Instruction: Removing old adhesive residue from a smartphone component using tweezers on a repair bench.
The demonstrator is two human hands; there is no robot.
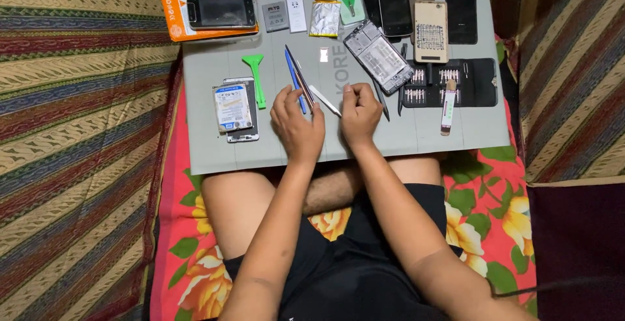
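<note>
Tweezers (324, 100) lie on the grey work mat (215, 152) between the two hands — a slim silvery pair, long axis slanting from upper left down to lower right, tip toward the right hand (359, 114). The left hand (297, 122) rests palm-down just to their left, fingers spread loosely and flat, clamped on nothing that shows. Its fingertips reach the lower ends of a blue pry tool (294, 80) and a thin metal spudger (301, 77) that fan upward from it; whether they touch or only come close I cannot tell. The right hand is curled, fingers drawn in, thumb side turned to the tweezers' lower tip. If it pinches anything, it is hidden. Both hands are about equally near; the right sits at the tip end, the left along the handle end.

Round about on the mat:
- green plastic opening tool (256, 73), upright, left of the blue one
- white phone (242, 122) with a blue-and-white battery (232, 106) lying on it, far left
- opened phone frame (379, 57), tilted, above the right hand
- black bit case (449, 80), open, rows of bits showing, a white tube-like tool (448, 106) across its lower edge
- more handsets, a silver pouch cell and an orange box along the top edge

Mat lies across the person's crossed legs. Under it a red floral sheet (495, 210); striped woven cloth (71, 119) on both sides. Dim light, close quarters.
</note>
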